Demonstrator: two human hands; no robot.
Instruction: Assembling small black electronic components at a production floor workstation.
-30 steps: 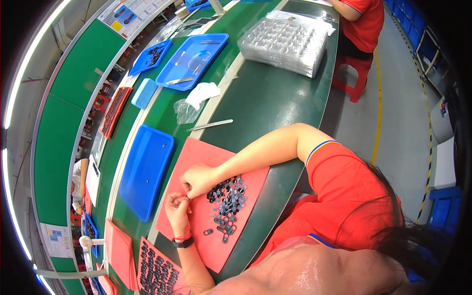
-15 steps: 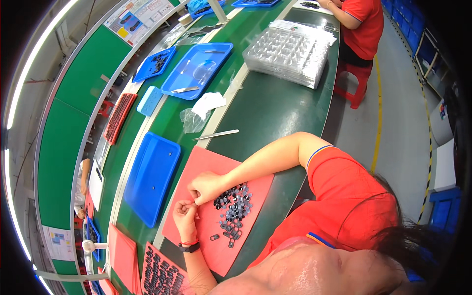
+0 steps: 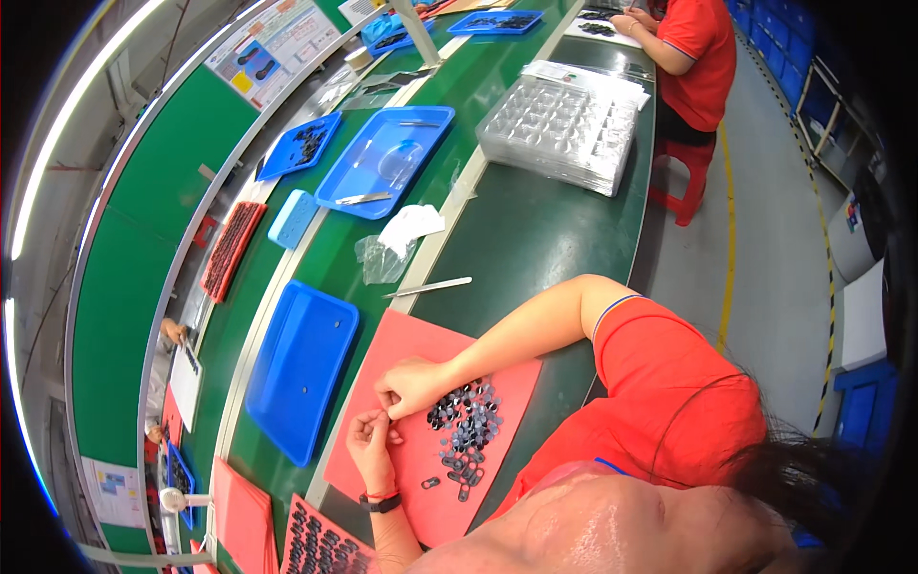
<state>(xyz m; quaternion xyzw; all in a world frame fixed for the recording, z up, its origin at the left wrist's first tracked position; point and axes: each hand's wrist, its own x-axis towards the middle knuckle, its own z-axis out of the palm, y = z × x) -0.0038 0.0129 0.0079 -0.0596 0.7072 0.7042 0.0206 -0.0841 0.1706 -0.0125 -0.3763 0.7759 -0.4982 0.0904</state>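
Observation:
Over a pink mat (image 3: 382, 349) on the green bench, my two hands meet fingertip to fingertip. My right hand (image 3: 413, 386) is closed in a pinch, its knuckles hiding most of what is between the fingers. Just below it, my left hand (image 3: 373, 442), with a dark band on its wrist, is also pinched closed. Whatever small piece the fingertips hold is too small to make out. Beside my right hand lies a loose heap of small black and grey glossy pieces (image 3: 469, 421), with several oval black ones (image 3: 464, 475) at its near end.
Beyond the mat are an empty-looking deep blue tray (image 3: 301, 368), tweezers (image 3: 430, 286), crumpled white paper (image 3: 413, 225) and a blue tray with tools (image 3: 387, 163). Stacked clear blister trays (image 3: 564, 124) stand at the far right. Black parts cover another pink sheet (image 3: 325, 545). A co-worker (image 3: 693, 67) sits farther along.
The whole view has shifted, so the bench and hands appear slightly lower. My hands stay together in the same pinch over the mat.

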